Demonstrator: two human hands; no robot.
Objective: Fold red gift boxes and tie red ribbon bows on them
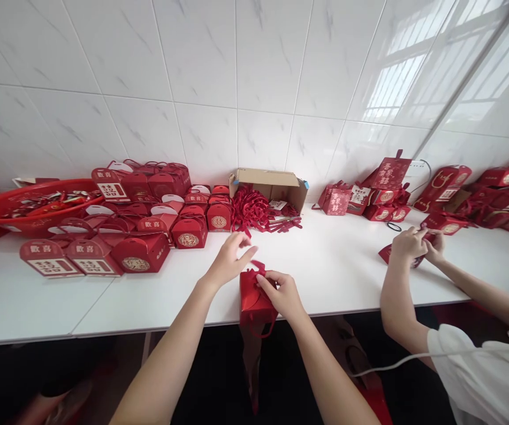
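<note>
Red box [254, 300] sits at the table's [325, 271] front edge. Right hand [285, 293] pinches the ribbon [258, 265] on its top. Left hand [229, 260] is raised just beside, thumb and fingers apart. Beyond: ribbon pile [250, 208], open carton [263, 176].

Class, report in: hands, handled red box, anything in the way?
Right hand pinching flat red ribbon atop glossy red cardboard box. Left hand nearby, fingers parted. Brown cardboard carton behind, not blocking.
</note>
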